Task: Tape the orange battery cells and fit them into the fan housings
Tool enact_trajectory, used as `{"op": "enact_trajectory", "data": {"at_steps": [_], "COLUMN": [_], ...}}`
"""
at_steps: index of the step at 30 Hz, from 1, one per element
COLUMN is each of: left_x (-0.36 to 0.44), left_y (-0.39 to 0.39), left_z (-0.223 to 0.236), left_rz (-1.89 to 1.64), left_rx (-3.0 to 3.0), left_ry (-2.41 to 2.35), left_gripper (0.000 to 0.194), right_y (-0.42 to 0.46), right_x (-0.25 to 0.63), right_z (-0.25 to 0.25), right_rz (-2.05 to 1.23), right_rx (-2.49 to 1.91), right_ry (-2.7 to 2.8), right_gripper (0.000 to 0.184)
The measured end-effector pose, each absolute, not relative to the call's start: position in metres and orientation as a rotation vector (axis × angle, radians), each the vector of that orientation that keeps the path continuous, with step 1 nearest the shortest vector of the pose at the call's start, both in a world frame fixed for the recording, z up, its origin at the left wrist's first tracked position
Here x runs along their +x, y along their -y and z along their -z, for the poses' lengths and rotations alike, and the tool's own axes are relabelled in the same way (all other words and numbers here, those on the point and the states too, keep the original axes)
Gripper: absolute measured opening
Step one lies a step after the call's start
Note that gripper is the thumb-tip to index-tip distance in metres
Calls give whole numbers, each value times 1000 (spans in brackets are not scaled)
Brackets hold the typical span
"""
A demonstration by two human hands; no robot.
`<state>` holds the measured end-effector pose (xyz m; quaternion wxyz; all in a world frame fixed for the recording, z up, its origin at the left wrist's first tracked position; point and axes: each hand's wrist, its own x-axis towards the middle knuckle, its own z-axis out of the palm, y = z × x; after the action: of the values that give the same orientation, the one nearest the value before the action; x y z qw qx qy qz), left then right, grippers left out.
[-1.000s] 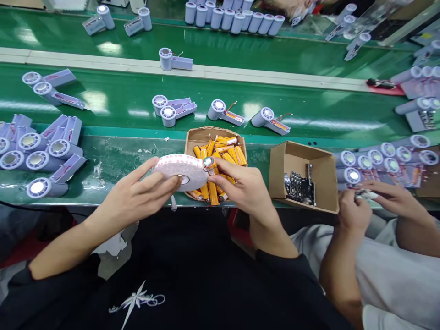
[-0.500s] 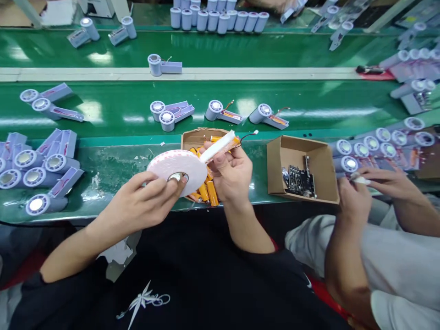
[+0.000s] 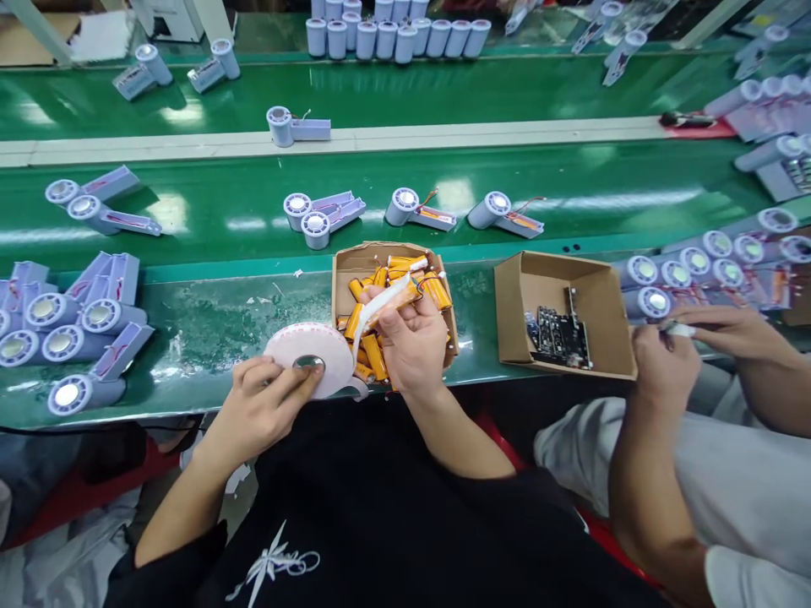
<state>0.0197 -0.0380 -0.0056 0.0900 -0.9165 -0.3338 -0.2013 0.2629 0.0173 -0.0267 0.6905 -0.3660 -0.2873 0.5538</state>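
— What do we enter first, at far left?
— Lavender plastic housings with round ends [image 3: 60,346], clustered on the green worktop [image 3: 196,312].
— Next?
— Left hand [image 3: 263,405], thumb and fingers clamped at the core of a flat white tape roll with pink-marked rim [image 3: 339,359]; a loose tail curls at its lower right.
— Then?
— Open cardboard box [image 3: 344,283] of orange cylindrical cells [image 3: 436,291]. Above it, we list one wired orange cell [image 3: 405,295], gripped in the right hand [image 3: 418,350], fingers closed around it; a white tape strip [image 3: 383,304] slants along it down to the roll's edge.
— Farther right?
— Second cardboard box [image 3: 612,329], holding black circuit boards [image 3: 561,338]; then a co-worker's hands [image 3: 665,363], pinching a small pale piece [image 3: 680,329].
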Motion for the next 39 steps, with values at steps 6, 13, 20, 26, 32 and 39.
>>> {"op": "enact_trajectory", "data": {"at_steps": [6,13,20,26,32,39], "left_x": [27,47,-66,-69,58,160], "left_y": [34,64,1,-40,-141,-236], "left_z": [0,6,35,49,15,12], "left_rz": [563,530,435,567,482,-176], "left_rx": [-2756,-3100,-2738,-2772,-2773,-2709], "left_ry": [952,453,1380,1601,1483,1386], "left_gripper": [48,23,49,49,37,43], "right_y": [2,-17,-36,-23,-22,-21], "right_x": [247,285,345,334,324,323], "right_z": [32,24,23,53,60,70], "right_rz": [-1318,-1285,-1008,-1150,-1099,-1069], "right_rx": [-882,-902,-869,-868,-885,-928], "right_ry": [739,898,861,791,861,912], "right_gripper": [66,63,67,69,61,67]}}
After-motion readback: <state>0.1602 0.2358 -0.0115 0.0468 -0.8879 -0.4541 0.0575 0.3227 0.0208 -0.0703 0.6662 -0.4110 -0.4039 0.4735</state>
